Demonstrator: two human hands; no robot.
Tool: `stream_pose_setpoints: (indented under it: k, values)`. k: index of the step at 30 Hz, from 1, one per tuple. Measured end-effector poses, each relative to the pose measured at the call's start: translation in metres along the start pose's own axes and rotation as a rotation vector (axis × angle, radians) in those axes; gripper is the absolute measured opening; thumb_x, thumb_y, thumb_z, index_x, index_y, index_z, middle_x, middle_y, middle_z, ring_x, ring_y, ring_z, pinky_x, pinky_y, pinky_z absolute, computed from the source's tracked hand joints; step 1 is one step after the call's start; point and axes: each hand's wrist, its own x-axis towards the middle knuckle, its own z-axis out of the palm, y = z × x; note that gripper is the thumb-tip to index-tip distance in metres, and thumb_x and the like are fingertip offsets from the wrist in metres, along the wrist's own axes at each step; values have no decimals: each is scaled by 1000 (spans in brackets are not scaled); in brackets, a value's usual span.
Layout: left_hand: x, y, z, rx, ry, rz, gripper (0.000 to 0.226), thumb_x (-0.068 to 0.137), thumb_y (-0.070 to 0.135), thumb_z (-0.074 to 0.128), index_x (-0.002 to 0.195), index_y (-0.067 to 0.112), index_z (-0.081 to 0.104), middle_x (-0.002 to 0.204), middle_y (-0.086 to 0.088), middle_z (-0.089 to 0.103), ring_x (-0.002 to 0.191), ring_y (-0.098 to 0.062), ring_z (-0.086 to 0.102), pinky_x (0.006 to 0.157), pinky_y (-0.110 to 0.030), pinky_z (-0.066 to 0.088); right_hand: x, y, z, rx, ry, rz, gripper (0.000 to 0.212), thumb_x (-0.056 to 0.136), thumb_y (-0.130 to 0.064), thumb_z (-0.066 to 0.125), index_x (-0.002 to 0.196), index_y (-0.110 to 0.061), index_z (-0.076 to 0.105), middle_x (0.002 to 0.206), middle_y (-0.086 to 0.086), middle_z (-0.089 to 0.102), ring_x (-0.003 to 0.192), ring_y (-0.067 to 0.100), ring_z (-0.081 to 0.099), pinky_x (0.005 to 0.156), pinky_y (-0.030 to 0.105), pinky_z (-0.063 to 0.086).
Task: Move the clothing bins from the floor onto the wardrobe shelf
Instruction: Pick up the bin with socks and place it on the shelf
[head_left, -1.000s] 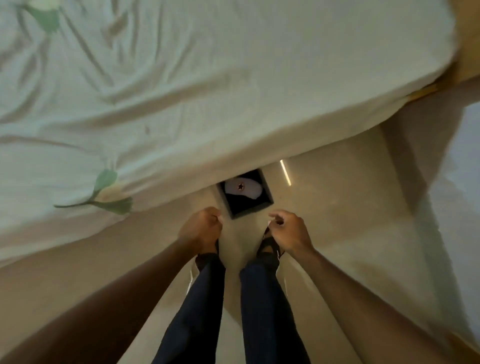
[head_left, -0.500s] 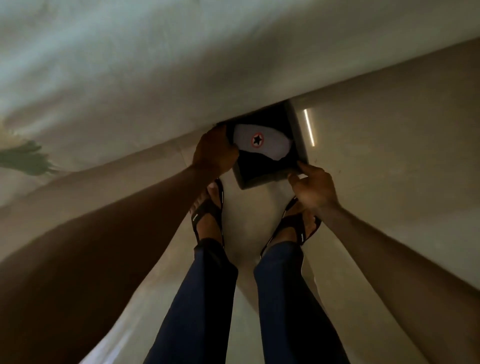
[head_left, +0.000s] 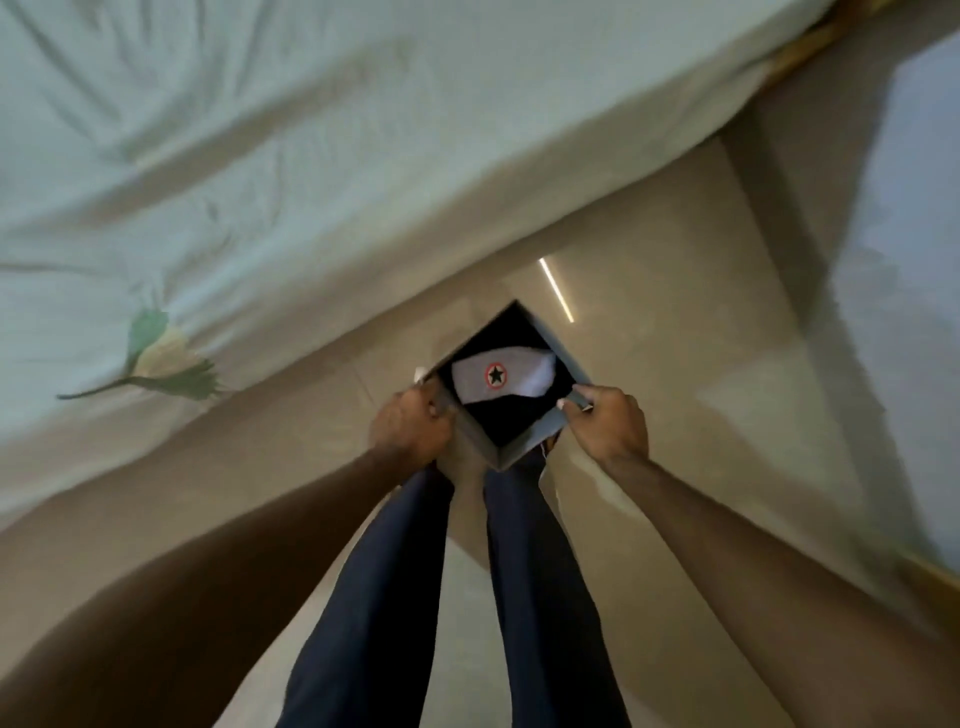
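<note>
At the far left, a pale green bedsheet (head_left: 291, 156) covers a bed that fills the upper part of the view, with a printed flower (head_left: 166, 361) lying near its lower edge. Below the sheet runs the tan side of the bed and then a beige tiled floor (head_left: 675, 364). The person's left arm reaches in from the lower left, and the left hand (head_left: 410, 428) is closed around the left rim of a small grey bin (head_left: 519, 447), fingers curled over the edge with the thumb side against the outer wall. The bin sits between both hands, in front of the person and above their legs, turned so one corner points toward the camera; whether its base touches the floor cannot be told. Inside it lies dark clothing with a white garment (head_left: 501, 376) on top that bears a black star in a red ring. Under the bin, two legs in dark blue trousers (head_left: 374, 597) run down to the bottom edge. The right hand (head_left: 608, 421) pinches the bin's right rim, fingertips (head_left: 563, 405) pressed on the inner side of the edge. A thin bright streak of reflected light (head_left: 556, 291) lies on the floor just beyond the bin. At the far right, a pale bluish patch of light (head_left: 904, 312) falls across the floor.
</note>
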Motion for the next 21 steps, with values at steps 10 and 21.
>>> stream_pose_setpoints:
  k: [10, 21]
  values:
    - [-196, 85, -106, 86, -73, 364, 20, 93, 30, 48, 108, 29, 61, 100, 0, 67, 93, -20, 63, 82, -40, 55, -255, 11, -96, 290, 271, 203, 38, 84, -25, 63, 121, -19, 67, 117, 6, 71, 102, 25, 68, 87, 35, 55]
    - [-351, 174, -136, 394, -245, 803, 22, 86, 27, 50, 97, 19, 68, 95, 0, 66, 87, -15, 61, 77, -37, 55, -460, 53, -129, 751, 583, 423, 36, 82, -13, 67, 118, -12, 70, 105, 8, 75, 87, 20, 70, 73, 19, 48]
